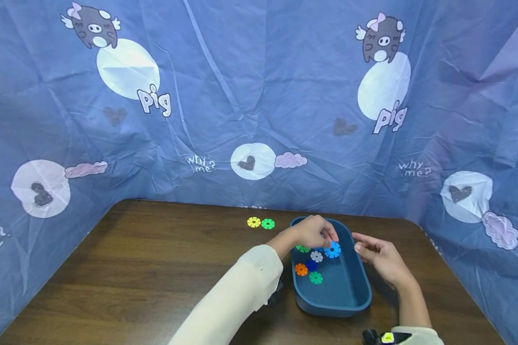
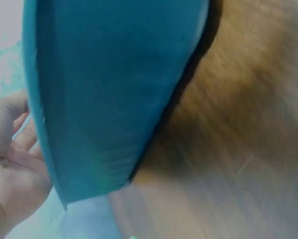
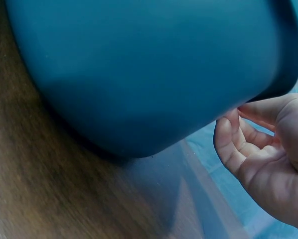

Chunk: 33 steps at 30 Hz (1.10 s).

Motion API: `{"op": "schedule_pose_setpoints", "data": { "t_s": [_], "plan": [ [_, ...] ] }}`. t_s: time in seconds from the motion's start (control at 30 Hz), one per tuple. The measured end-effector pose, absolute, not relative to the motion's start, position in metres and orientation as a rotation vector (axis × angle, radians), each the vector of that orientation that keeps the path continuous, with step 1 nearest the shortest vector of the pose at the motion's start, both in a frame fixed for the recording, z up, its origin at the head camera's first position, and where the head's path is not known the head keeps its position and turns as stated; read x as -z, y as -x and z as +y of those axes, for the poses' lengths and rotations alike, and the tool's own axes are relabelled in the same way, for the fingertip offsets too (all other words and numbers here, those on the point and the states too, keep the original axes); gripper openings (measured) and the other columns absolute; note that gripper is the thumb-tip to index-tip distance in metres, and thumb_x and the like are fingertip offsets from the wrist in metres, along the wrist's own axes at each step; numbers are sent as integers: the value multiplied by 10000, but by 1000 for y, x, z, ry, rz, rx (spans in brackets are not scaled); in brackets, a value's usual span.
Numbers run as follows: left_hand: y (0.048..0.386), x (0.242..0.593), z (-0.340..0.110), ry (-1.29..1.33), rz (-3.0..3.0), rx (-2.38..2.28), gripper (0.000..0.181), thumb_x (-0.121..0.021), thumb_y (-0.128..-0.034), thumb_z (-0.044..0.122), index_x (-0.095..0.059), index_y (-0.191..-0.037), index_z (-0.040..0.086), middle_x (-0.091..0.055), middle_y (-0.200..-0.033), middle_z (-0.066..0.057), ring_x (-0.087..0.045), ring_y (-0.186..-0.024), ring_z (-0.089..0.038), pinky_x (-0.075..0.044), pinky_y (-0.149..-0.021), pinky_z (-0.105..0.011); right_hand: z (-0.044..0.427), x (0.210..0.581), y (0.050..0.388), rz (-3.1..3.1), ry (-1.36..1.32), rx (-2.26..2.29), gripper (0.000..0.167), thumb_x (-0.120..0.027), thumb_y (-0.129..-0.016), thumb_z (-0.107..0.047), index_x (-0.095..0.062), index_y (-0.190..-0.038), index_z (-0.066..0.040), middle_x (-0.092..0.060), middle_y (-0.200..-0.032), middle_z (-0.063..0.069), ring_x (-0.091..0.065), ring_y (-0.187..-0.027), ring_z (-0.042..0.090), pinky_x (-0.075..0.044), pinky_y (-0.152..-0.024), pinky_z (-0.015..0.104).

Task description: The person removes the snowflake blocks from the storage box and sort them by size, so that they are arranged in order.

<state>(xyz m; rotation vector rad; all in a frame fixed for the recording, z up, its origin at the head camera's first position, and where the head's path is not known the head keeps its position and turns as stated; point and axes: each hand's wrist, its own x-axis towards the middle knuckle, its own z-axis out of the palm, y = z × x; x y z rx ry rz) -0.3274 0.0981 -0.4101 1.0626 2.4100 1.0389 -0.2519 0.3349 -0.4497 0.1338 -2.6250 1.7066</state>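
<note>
In the head view, my left hand [image 1: 314,231] reaches over the far left rim of the blue-grey bin [image 1: 358,306] and pinches a light blue notched disc [image 1: 333,250] above the bin floor. Green [image 1: 315,278], orange [image 1: 301,269], dark blue [image 1: 311,265] and white [image 1: 317,257] discs lie inside. My right hand [image 1: 384,261] is at the bin's outer right side, fingers loosely bent by the rim. The left wrist view shows my left hand [image 2: 17,164] partly behind the bin wall [image 2: 109,89]; the right wrist view shows my right hand [image 3: 271,154] at the bin's edge [image 3: 154,74].
A yellow disc [image 1: 253,222] and a green disc [image 1: 268,224] lie side by side on the brown wooden table [image 1: 155,268], beyond the bin's far left corner. A blue printed cloth [image 1: 250,115] hangs behind the table and along its sides.
</note>
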Motion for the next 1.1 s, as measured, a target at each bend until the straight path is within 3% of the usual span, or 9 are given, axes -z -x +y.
{"op": "schedule_pose_setpoints", "data": {
  "t_s": [0.23, 0.77, 1.1],
  "plan": [
    [333, 401, 80, -1050, 2478, -1076, 112, -715, -933, 40, -766, -1031, 60, -729, -898, 10, -627, -812, -64, -520, -729, -173, 333, 449, 252, -2641, -124, -1667, 484, -637, -1033, -184, -534, -1438, 59, -652, -1125, 204, -654, -960, 79, -574, -798, 246],
    [348, 385, 30, -909, 2595, -1128, 108, -710, -929, 30, -771, -1009, 69, -721, -888, 1, -639, -834, -112, -528, -753, -223, 334, 448, 252, -2625, -150, -1687, 496, -645, -1028, -189, -530, -1438, 66, -637, -1076, 147, -648, -952, 65, -576, -802, 249],
    [356, 384, -1, -885, 2596, -1177, 133, -696, -906, 15, -762, -1019, 41, -727, -879, -21, -616, -783, -106, -503, -698, -220, 335, 449, 252, -2620, -146, -1694, 489, -646, -1027, -181, -534, -1433, 68, -638, -1068, 150, -650, -946, 56, -576, -807, 246]
  ]
}}
